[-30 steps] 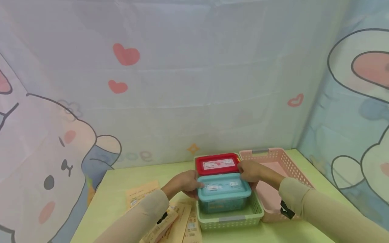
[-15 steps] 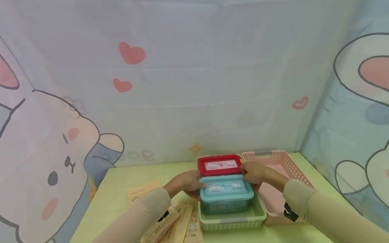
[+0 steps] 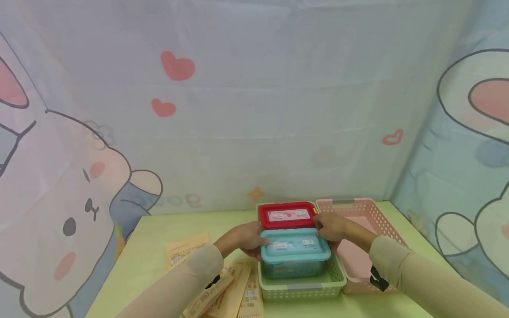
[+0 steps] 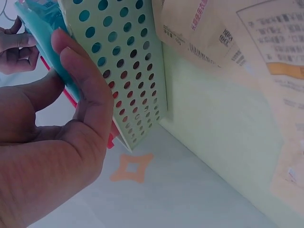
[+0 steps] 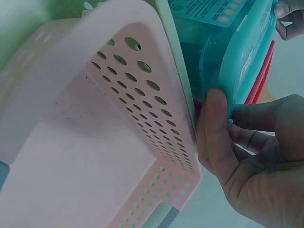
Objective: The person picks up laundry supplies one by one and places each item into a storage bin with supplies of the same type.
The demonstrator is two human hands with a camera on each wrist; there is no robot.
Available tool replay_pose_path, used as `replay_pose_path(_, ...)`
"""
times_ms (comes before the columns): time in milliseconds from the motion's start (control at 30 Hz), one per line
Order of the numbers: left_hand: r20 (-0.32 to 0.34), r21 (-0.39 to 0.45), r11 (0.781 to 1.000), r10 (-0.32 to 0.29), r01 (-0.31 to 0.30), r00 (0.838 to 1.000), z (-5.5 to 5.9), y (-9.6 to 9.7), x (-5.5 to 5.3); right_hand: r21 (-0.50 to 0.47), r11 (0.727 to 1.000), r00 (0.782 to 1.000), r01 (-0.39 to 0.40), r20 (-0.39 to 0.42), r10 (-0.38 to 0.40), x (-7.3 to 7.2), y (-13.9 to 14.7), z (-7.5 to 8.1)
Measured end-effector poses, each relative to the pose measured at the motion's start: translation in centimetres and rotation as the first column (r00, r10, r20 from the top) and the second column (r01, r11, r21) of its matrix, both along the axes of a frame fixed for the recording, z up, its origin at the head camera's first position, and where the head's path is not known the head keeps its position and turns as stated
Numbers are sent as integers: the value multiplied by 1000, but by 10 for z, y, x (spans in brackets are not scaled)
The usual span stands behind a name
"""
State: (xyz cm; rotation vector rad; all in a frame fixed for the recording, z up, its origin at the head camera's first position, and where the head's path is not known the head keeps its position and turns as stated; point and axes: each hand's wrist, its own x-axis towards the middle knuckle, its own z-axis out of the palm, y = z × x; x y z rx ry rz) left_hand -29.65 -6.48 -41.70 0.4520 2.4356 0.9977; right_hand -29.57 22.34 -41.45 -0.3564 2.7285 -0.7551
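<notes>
A food storage box with a light-blue lid (image 3: 296,245) and see-through blue body sits in the front part of the pale green basket (image 3: 318,292). My left hand (image 3: 247,238) pinches the lid's left edge between thumb and fingers. On the right, my right hand (image 3: 332,227) grips the opposite edge, and the right wrist view shows its thumb and fingers (image 5: 216,114) at the lid's rim. Directly behind the blue box stands a similar box with a red lid (image 3: 287,215), also in the green basket. The blue box's underside is hidden.
A pink perforated basket (image 3: 381,221) stands against the right of the green one. Several tan printed packets (image 3: 234,291) lie overlapping to the left, partly under my left forearm. A printed cloth backdrop (image 3: 254,110) rises behind the table's far edge.
The head view has shifted slightly. Both hands keep hold of the blue-lidded box, which stays in about the same place in the green basket.
</notes>
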Motion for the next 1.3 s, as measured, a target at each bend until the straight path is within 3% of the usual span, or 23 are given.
replay_pose_path(433,-14,-12,1000,-19,19,1000,1,3,-4,-47,999,998,-7,-58,4,2,6,-9)
replay_pose_path(767,-17,-13,999,-38,38,999,-4,-2,-7,-11,1000,995,-18,-94,17,4,1,-8)
replay_pose_path(1033,-117,-59,997,-56,50,992,-9,-7,-8,44,999,988,-15,-151,21,11,-5,-7)
replay_pose_path(1133,-128,-40,998,-43,39,991,-7,-13,-8,60,998,991,-24,-130,31,11,-4,-1)
replay_pose_path(1300,-87,43,997,-59,63,994,-6,-30,-9,98,994,995,-50,-86,58,8,-5,9)
